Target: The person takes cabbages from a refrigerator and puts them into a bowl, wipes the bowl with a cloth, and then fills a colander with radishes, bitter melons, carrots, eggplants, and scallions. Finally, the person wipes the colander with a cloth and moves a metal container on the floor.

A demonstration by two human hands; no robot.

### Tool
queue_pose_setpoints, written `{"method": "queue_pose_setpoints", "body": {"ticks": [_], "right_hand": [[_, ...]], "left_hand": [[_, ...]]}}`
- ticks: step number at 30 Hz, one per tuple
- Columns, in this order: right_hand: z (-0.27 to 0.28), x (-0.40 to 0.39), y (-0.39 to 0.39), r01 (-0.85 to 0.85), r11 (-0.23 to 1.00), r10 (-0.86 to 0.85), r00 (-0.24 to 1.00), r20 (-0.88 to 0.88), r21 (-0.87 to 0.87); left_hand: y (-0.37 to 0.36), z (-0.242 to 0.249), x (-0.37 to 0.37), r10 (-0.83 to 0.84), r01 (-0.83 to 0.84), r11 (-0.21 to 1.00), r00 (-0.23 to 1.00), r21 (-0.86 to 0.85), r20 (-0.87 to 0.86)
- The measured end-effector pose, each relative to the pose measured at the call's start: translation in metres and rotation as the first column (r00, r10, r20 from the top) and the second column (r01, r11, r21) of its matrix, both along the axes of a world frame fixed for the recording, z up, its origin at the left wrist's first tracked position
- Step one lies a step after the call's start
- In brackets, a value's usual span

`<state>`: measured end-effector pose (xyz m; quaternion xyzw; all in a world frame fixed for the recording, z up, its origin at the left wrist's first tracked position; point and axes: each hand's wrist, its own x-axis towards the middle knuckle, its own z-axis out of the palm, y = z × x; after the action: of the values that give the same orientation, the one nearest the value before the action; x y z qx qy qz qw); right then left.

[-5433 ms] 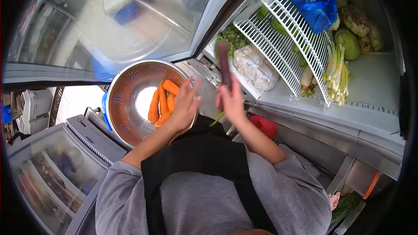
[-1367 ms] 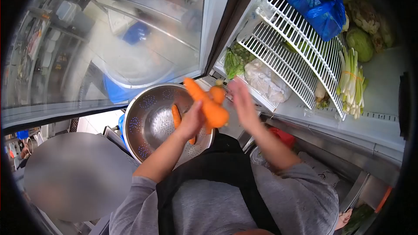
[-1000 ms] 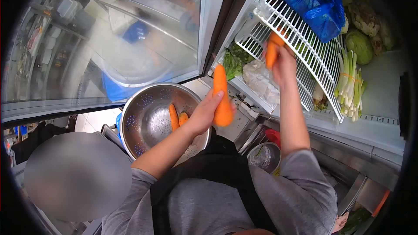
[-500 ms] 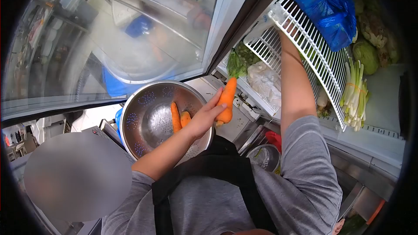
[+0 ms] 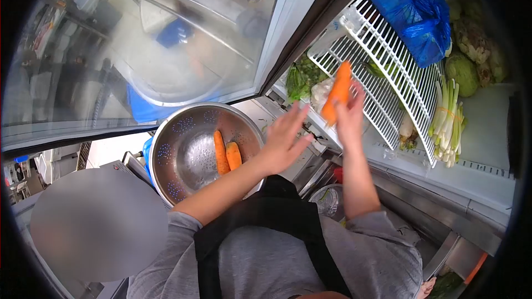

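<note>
My right hand [image 5: 350,113] holds a large orange carrot [image 5: 338,94] pointing upward, in front of the fridge's lower wire rack. To its left, my left hand [image 5: 285,138] is open with fingers spread, apart from the carrot and holding nothing. Below and left of that hand stands a metal colander [image 5: 166,160] with perforated sides. Inside it lie two carrots, a slim one [image 5: 220,154] and a shorter, thicker one [image 5: 233,156]; my left forearm crosses the colander's lower right side.
The open glass fridge door [image 5: 188,33] is at the left. White wire racks [image 5: 399,55] tilt inside the fridge. A blue plastic bag [image 5: 413,14], spring onions [image 5: 446,119], a cabbage [image 5: 463,73] and leafy greens [image 5: 300,80] surround them. A metal bowl [image 5: 328,200] sits below.
My right arm has drawn back out of the fridge, and that hand now holds a carrot. My left hand, which gripped a carrot, has opened and moved slightly right.
</note>
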<state>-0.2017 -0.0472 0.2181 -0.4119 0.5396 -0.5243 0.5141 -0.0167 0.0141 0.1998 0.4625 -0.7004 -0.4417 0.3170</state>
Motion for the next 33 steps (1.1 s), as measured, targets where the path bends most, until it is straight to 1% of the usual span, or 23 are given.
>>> {"method": "queue_pose_setpoints", "body": {"ticks": [1, 2, 4, 6, 7, 8, 10, 11, 14, 15, 16, 18, 20, 22, 23, 24, 26, 27, 28, 29, 30, 32, 33], "right_hand": [[0.001, -0.016, -0.027, 0.124, 0.992, -0.121, 0.971, -0.206, 0.0], [-0.03, -0.041, -0.07, 0.234, 0.907, -0.339, 0.899, -0.277, -0.35], [-0.002, -0.065, -0.138, 0.365, 0.905, -0.419, 0.684, -0.597, -0.216], [-0.006, -0.087, -0.182, 0.279, 0.935, -0.325, 0.425, -0.845, -0.219], [-0.011, -0.091, -0.198, 0.223, 0.951, -0.279, 0.322, -0.905, -0.214], [-0.014, -0.094, -0.21, 0.181, 0.96, -0.254, 0.236, -0.938, -0.214], [-0.017, -0.095, -0.223, 0.119, 0.971, -0.219, 0.118, -0.969, -0.205], [-0.02, -0.096, -0.224, 0.097, 0.975, -0.206, 0.074, -0.976, -0.198], [-0.019, -0.091, -0.22, 0.028, 0.986, -0.165, -0.001, -0.986, -0.164], [-0.017, -0.088, -0.212, 0.009, 0.988, -0.157, -0.015, -0.988, -0.157], [-0.013, -0.079, -0.198, -0.004, 0.985, -0.174, -0.015, -0.985, -0.174], [-0.008, -0.061, -0.155, -0.024, 0.927, -0.369, 0.102, -0.924, -0.373], [-0.028, -0.027, -0.102, -0.02, 0.67, -0.691, 0.348, -0.633, -0.742], [-0.049, 0.008, -0.035, -0.179, 0.638, -0.575, 0.537, -0.617, -0.749], [-0.062, 0.018, 0.006, -0.368, 0.686, -0.401, 0.528, -0.749, -0.627], [-0.078, 0.036, 0.043, -0.375, 0.711, -0.37, 0.52, -0.77, -0.595], [-0.09, 0.056, 0.093, -0.631, 0.682, 0.068, 0.556, -0.828, -0.368], [-0.102, 0.068, 0.116, -0.668, 0.717, 0.263, 0.524, -0.81, -0.199], [-0.107, 0.078, 0.134, -0.697, 0.716, 0.445, 0.487, -0.752, -0.027], [-0.093, 0.084, 0.141, -0.684, 0.707, 0.632, 0.496, -0.595, 0.181], [-0.08, 0.088, 0.144, -0.671, 0.641, 0.765, 0.513, -0.39, 0.373], [-0.088, 0.095, 0.165, -0.658, 0.714, 0.691, 0.607, -0.393, 0.24], [-0.09, 0.096, 0.17, -0.642, 0.758, 0.631, 0.681, -0.372, 0.112]], "left_hand": [[0.007, -0.009, 0.01, 0.123, -0.107, 0.986, 0.986, -0.131, 0.116], [0.013, -0.022, 0.026, 0.207, -0.182, 0.974, 0.954, -0.132, 0.215], [0.028, -0.057, 0.069, 0.405, -0.371, 0.914, 0.857, -0.164, 0.32], [0.05, -0.089, 0.11, 0.633, -0.568, 0.773, 0.67, -0.282, 0.387], [0.066, -0.112, 0.13, 0.678, -0.657, 0.713, 0.555, -0.246, 0.482], [0.079, -0.12, 0.138, 0.674, -0.651, 0.717, 0.558, -0.249, 0.484], [0.106, -0.133, 0.147, 0.35, -0.721, 0.683, 0.468, 0.12, 0.812], [0.119, -0.149, 0.152, 0.155, -0.632, 0.727, 0.531, 0.268, 0.833], [0.14, -0.153, 0.132, 0.086, -0.488, 0.815, 0.634, 0.312, 0.768], [0.149, -0.166, 0.126, 0.169, -0.504, 0.831, 0.633, 0.236, 0.755], [0.153, -0.173, 0.121, 0.16, -0.507, 0.826, 0.63, 0.247, 0.76], [0.151, -0.186, 0.112, 0.403, -0.583, 0.758, 0.771, 0.293, 0.494], [0.137, -0.172, 0.106, 0.343, -0.574, 0.743, 0.769, 0.345, 0.54], [0.122, -0.159, 0.099, 0.279, -0.562, 0.73, 0.764, 0.389, 0.581], [0.117, -0.156, 0.096, 0.221, -0.538, 0.7, 0.789, 0.47, 0.574], [0.115, -0.152, 0.091, 0.163, -0.509, 0.667, 0.813, 0.545, 0.559], [0.121, -0.157, 0.087, 0.177, -0.52, 0.64, 0.816, 0.565, 0.55], [0.131, -0.177, 0.087, 0.402, -0.462, 0.676, 0.884, 0.574, 0.239], [0.138, -0.188, 0.087, 0.552, -0.404, 0.723, 0.825, 0.561, -0.117], [0.133, -0.162, 0.086, 0.579, -0.346, 0.682, 0.794, 0.644, -0.187], [0.135, -0.157, 0.086, 0.571, -0.372, 0.681, 0.809, 0.631, -0.139], [0.124, -0.096, 0.066, 0.61, -0.211, 0.655, 0.715, 0.726, -0.342], [0.125, -0.109, 0.062, 0.582, -0.141, 0.668, 0.71, 0.731, -0.395]]}}
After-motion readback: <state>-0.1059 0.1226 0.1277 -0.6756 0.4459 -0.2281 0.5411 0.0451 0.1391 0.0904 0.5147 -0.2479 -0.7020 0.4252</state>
